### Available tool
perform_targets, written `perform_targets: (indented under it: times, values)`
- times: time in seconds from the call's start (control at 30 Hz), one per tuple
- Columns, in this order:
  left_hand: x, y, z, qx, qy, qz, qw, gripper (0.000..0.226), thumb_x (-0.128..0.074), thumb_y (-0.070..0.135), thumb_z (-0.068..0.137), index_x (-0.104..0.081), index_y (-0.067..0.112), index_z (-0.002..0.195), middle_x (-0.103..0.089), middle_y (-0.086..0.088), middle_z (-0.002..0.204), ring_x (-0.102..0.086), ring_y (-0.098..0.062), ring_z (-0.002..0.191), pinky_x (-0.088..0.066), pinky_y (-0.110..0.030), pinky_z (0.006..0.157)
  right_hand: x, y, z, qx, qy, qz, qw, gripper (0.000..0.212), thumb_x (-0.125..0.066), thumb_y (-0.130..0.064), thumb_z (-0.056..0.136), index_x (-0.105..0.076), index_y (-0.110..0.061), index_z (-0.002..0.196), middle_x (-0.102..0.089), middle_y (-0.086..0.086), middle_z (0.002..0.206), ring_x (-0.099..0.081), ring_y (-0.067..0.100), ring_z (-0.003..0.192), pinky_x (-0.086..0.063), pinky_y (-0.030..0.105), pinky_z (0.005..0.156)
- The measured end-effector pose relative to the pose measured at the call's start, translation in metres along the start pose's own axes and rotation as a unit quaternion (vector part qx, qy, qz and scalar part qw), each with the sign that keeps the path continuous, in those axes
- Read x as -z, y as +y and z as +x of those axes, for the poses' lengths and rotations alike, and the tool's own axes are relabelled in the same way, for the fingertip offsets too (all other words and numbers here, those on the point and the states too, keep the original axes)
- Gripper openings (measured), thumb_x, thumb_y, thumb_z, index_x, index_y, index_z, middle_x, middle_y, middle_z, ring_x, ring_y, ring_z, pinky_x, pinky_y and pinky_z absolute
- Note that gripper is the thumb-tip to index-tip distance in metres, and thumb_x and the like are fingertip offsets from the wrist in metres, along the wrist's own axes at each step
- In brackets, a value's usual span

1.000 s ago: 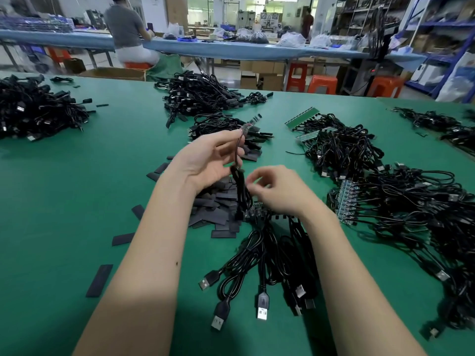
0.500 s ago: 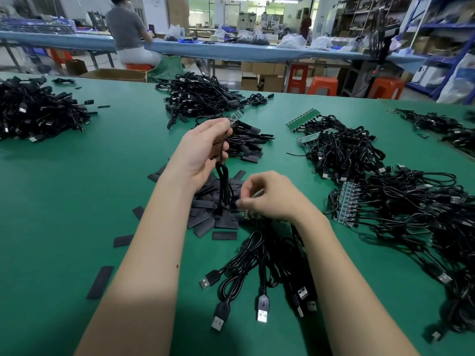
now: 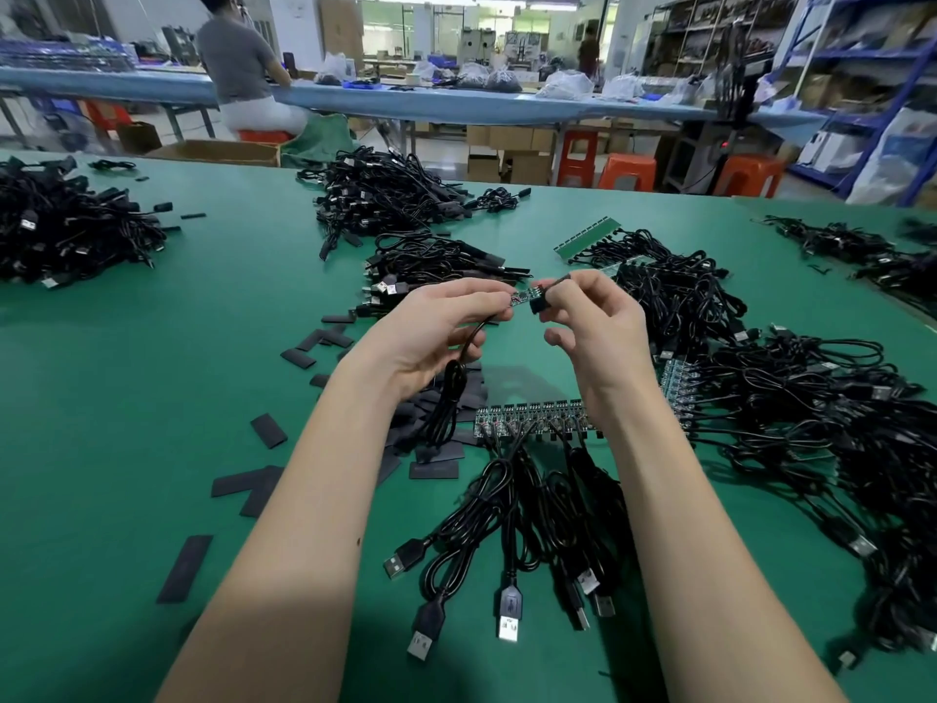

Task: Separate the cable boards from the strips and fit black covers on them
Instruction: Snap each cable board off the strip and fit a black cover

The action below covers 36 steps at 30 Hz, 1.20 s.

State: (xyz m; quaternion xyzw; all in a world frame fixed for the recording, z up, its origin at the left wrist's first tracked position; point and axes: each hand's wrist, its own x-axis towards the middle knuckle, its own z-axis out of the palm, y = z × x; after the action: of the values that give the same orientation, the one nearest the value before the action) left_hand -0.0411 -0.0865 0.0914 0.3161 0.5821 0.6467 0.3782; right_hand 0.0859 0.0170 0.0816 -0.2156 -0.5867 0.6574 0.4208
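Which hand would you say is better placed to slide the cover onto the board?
Right hand: it pinches the black cover at the board's free end, while the left hand holds the board and cable.

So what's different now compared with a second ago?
The right hand rose from the strip of boards and now pinches a black cover at the end of the small board that the left hand holds. The strip and the loose covers stayed put.
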Motion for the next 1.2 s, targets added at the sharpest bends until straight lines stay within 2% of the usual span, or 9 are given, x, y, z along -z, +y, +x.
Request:
perform_targets:
  times: [0.1,0.27,0.37,0.5,0.67,0.87,1.03,1.2]
  values:
    - [-0.001,-0.002,0.0,0.007,0.001,-0.005,1.0,0.014,-0.068,0.013,0.093,-0.078,0.02,0.086,-0.074,0.001,0.081,-0.053,-0.005,0.052,-0.045,-0.015,0.048,0.003,-0.002,0.001,-0.013,-0.012,0.067,0.998,0.02,-0.074,-0.005,0.088,-0.059,-0.015,0.081,-0.066,-0.003,0.071,-0.063,0.012,0.064,-0.05,0.02,0.058]
    - [-0.004,-0.003,0.001,0.018,0.006,-0.016,1.0,0.009,-0.068,0.015,0.093,-0.077,0.018,0.094,-0.075,0.002,0.082,-0.052,-0.005,0.052,-0.044,-0.015,0.049,0.004,-0.001,-0.002,0.002,-0.037,0.127,0.991,0.018,-0.075,0.004,0.085,-0.062,-0.008,0.088,-0.07,-0.001,0.069,-0.069,0.014,0.065,-0.057,0.022,0.072]
    - [-0.004,-0.003,0.001,0.026,0.008,-0.041,0.999,0.018,-0.067,0.015,0.093,-0.081,0.019,0.083,-0.074,0.002,0.081,-0.051,-0.003,0.05,-0.043,-0.014,0.048,0.005,0.0,-0.001,0.0,-0.027,0.138,0.99,0.017,-0.076,0.004,0.083,-0.069,-0.007,0.095,-0.074,0.004,0.077,-0.071,0.015,0.075,-0.057,0.022,0.078]
    - [-0.004,-0.001,-0.001,0.037,0.0,-0.071,0.997,0.026,-0.068,0.017,0.092,-0.083,0.023,0.071,-0.073,0.005,0.077,-0.051,-0.001,0.048,-0.043,-0.011,0.047,0.012,-0.002,0.002,0.006,0.006,0.184,0.983,0.016,-0.074,0.006,0.083,-0.074,-0.003,0.097,-0.075,0.007,0.084,-0.071,0.015,0.081,-0.056,0.02,0.078]
    - [-0.006,-0.001,-0.001,0.04,0.0,-0.078,0.996,0.025,-0.068,0.016,0.091,-0.083,0.021,0.072,-0.073,0.004,0.076,-0.051,-0.002,0.048,-0.043,-0.011,0.046,0.014,-0.004,0.0,0.03,-0.003,0.154,0.988,0.013,-0.075,0.004,0.084,-0.074,-0.004,0.094,-0.076,0.007,0.082,-0.072,0.015,0.079,-0.057,0.022,0.079]
    - [-0.005,0.0,-0.001,0.039,0.001,-0.073,0.997,0.026,-0.069,0.017,0.092,-0.082,0.021,0.071,-0.073,0.004,0.076,-0.051,-0.002,0.048,-0.043,-0.012,0.046,0.019,-0.006,0.0,0.021,-0.04,0.137,0.989,0.016,-0.073,0.002,0.086,-0.071,-0.004,0.1,-0.076,0.007,0.085,-0.072,0.014,0.078,-0.056,0.021,0.076]
    - [-0.007,-0.001,-0.001,0.042,0.002,-0.06,0.997,0.025,-0.068,0.016,0.092,-0.082,0.019,0.072,-0.074,0.004,0.077,-0.051,-0.002,0.049,-0.044,-0.012,0.048,0.02,-0.007,-0.001,0.022,-0.047,0.136,0.989,0.013,-0.073,0.002,0.086,-0.072,-0.005,0.097,-0.076,0.005,0.083,-0.071,0.012,0.078,-0.055,0.019,0.076]
    - [-0.006,-0.001,0.0,0.047,0.008,-0.06,0.997,0.015,-0.068,0.015,0.092,-0.079,0.017,0.081,-0.074,0.004,0.075,-0.05,-0.002,0.048,-0.043,-0.013,0.047,0.021,-0.007,-0.001,0.018,-0.042,0.14,0.989,0.011,-0.073,0.002,0.084,-0.073,-0.005,0.093,-0.076,0.007,0.082,-0.072,0.014,0.078,-0.056,0.021,0.078]
